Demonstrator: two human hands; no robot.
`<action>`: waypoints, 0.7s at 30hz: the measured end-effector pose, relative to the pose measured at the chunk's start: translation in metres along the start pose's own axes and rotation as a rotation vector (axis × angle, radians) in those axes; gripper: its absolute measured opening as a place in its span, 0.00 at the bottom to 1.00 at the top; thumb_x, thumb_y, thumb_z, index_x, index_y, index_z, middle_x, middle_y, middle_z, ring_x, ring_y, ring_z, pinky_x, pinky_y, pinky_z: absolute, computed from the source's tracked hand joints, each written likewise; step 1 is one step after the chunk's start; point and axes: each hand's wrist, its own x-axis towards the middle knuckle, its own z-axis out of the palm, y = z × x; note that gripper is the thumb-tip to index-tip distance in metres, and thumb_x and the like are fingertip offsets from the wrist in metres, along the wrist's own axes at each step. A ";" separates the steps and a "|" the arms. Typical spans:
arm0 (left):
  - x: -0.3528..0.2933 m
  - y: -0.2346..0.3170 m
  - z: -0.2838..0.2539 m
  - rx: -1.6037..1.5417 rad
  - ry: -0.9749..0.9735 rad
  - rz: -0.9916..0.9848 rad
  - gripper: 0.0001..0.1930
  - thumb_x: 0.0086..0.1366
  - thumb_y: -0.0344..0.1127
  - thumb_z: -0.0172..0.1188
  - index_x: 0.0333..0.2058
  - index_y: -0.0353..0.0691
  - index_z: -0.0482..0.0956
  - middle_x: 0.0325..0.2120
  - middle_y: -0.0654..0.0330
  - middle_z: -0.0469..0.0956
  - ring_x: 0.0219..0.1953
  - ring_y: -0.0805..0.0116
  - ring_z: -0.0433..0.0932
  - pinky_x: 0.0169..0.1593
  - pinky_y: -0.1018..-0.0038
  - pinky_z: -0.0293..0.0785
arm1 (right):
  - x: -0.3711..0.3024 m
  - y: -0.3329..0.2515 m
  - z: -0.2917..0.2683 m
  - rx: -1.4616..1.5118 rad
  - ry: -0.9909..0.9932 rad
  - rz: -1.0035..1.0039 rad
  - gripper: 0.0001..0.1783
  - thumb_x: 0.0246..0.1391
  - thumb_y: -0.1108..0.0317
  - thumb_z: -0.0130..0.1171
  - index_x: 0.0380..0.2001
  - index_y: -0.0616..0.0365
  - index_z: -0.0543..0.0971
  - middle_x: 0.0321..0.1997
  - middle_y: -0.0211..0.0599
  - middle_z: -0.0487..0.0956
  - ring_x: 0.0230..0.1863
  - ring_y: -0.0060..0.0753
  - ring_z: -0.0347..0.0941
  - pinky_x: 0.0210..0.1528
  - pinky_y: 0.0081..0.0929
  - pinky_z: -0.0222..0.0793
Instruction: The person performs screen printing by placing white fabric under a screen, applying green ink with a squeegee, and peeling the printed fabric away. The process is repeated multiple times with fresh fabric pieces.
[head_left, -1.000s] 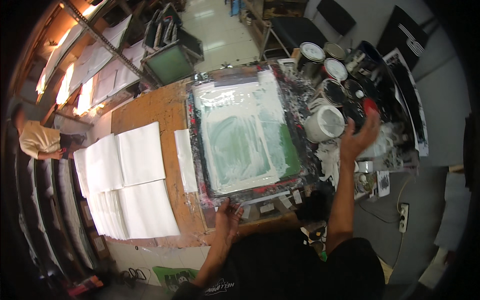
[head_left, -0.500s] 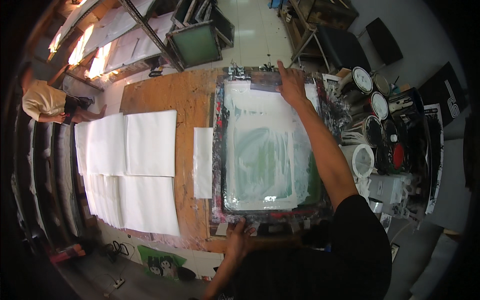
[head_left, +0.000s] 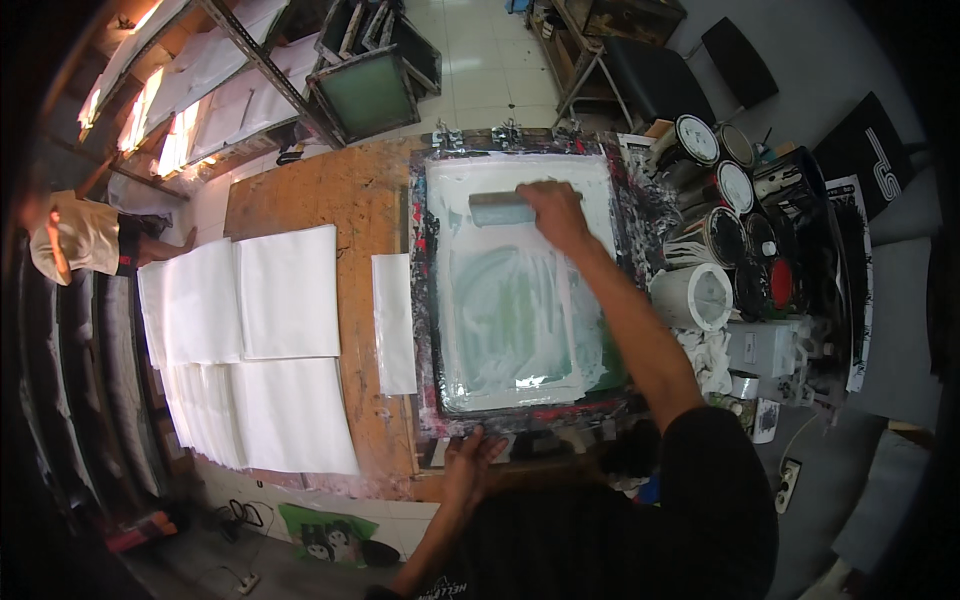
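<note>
A screen-printing frame (head_left: 425, 375) lies on the wooden table, its mesh coated with wet white ink (head_left: 465, 175) over a greenish middle. On the upper part of the mesh, my right hand (head_left: 555, 212) is closed around the handle of a wide squeegee (head_left: 488, 208), whose blade rests in the ink. My left hand (head_left: 472, 462) is at the frame's near edge, touching it, with its fingers loosely apart and nothing visible in them. A narrow white sheet (head_left: 394, 325) sticks out along the frame's left side. Metal hinge clamps (head_left: 507, 132) stand at the far edge.
Stacks of white sheets (head_left: 290, 290) cover the table's left part. To the right are ink cans (head_left: 697, 140), a white bucket (head_left: 697, 297) and crumpled rags (head_left: 708, 358). Another person (head_left: 85, 240) is at the far left, beside racks. More screens (head_left: 365, 95) lean at the back.
The squeegee, in my right hand, has come from the mesh's far edge toward me. My left hand stays at the near edge with its fingers slightly shifted. The other person has moved an arm.
</note>
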 end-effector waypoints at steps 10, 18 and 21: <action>-0.011 0.002 0.009 -0.110 -0.059 0.018 0.24 0.72 0.31 0.58 0.60 0.28 0.59 0.49 0.48 0.72 0.50 0.52 0.78 0.56 0.50 0.81 | 0.026 -0.009 0.017 -0.036 0.079 0.037 0.19 0.48 0.82 0.60 0.45 0.58 0.83 0.41 0.49 0.84 0.43 0.56 0.79 0.47 0.52 0.72; -0.009 0.001 0.005 -0.088 -0.060 0.028 0.25 0.72 0.33 0.58 0.60 0.27 0.58 0.49 0.48 0.71 0.50 0.53 0.78 0.55 0.52 0.81 | 0.054 0.003 0.003 0.070 -0.008 -0.011 0.18 0.48 0.80 0.58 0.44 0.55 0.83 0.40 0.45 0.83 0.47 0.57 0.77 0.49 0.55 0.70; -0.007 0.000 0.006 -0.119 0.010 0.000 0.21 0.72 0.32 0.58 0.58 0.33 0.63 0.49 0.52 0.74 0.48 0.56 0.79 0.53 0.54 0.82 | 0.037 0.048 -0.021 -0.007 0.057 -0.062 0.21 0.46 0.82 0.61 0.47 0.57 0.82 0.43 0.46 0.84 0.48 0.55 0.77 0.50 0.50 0.70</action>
